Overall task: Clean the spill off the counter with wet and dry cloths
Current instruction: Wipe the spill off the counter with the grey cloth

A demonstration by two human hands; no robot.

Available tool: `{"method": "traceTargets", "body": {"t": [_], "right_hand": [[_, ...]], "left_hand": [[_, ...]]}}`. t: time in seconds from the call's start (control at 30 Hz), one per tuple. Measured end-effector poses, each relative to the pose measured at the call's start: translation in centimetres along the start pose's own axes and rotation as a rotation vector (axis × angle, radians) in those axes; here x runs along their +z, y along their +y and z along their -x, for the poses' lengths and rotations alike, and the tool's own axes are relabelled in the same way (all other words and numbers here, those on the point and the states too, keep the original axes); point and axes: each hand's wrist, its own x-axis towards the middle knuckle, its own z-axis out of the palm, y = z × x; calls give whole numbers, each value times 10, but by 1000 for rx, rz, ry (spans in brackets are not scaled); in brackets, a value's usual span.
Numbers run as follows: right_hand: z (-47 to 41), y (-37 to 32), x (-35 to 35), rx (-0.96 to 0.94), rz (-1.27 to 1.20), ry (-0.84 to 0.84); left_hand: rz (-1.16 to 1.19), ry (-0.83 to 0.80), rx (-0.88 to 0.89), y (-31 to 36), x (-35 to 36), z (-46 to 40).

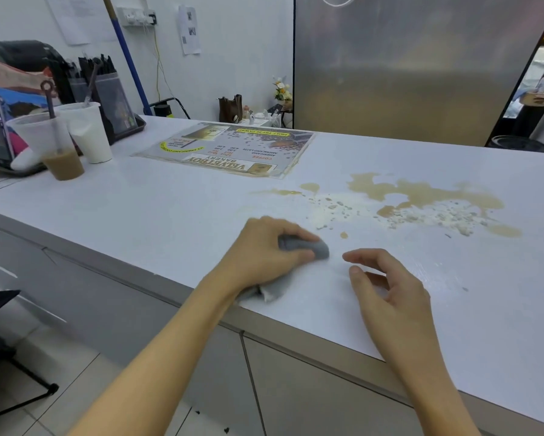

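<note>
I judged wiping barely begun: my left hand [266, 253] gripped the grey cloth [305, 247] mid-frame, right hand [387, 284] loosely open, spill [421, 196] upper right awaiting a sweep.

Left hand [264, 250]: knuckles up, fingers and thumb curled in a closed grip, forearm reaching in from lower left. Right hand [387, 284]: empty, fingers loosely bent, fingertips possibly touching the surface; blurred.
</note>
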Motion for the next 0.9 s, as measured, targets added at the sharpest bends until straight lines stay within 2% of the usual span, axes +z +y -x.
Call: {"method": "traceTargets", "body": {"t": [0.07, 0.17, 0.23, 0.3, 0.43, 0.5, 0.7, 0.77, 0.9], "right_hand": [[-1, 0, -1, -2, 16, -4], [0, 1, -1, 3, 11, 0], [1, 1, -2, 3, 1, 2], [2, 0, -2, 1, -4, 9], [1, 2, -1, -12, 0, 14], [0, 2, -1, -11, 5, 14], [2, 2, -3, -9, -4, 19], [2, 3, -3, -9, 3, 19], [2, 3, -5, -11, 0, 20]], "left_hand": [[29, 1, -12, -6, -7, 9], [14, 219, -157, -26, -18, -22], [-80, 283, -209, -22, -13, -42], [-105, 244, -173, -10, 1, -44], [9, 55, 29, 6, 14, 0], [3, 32, 35, -2, 4, 3], [-189, 319, -221, -26, -10, -49], [-192, 284, -168, -17, 1, -44], [-45, 56, 29, -3, 1, 8]]}}
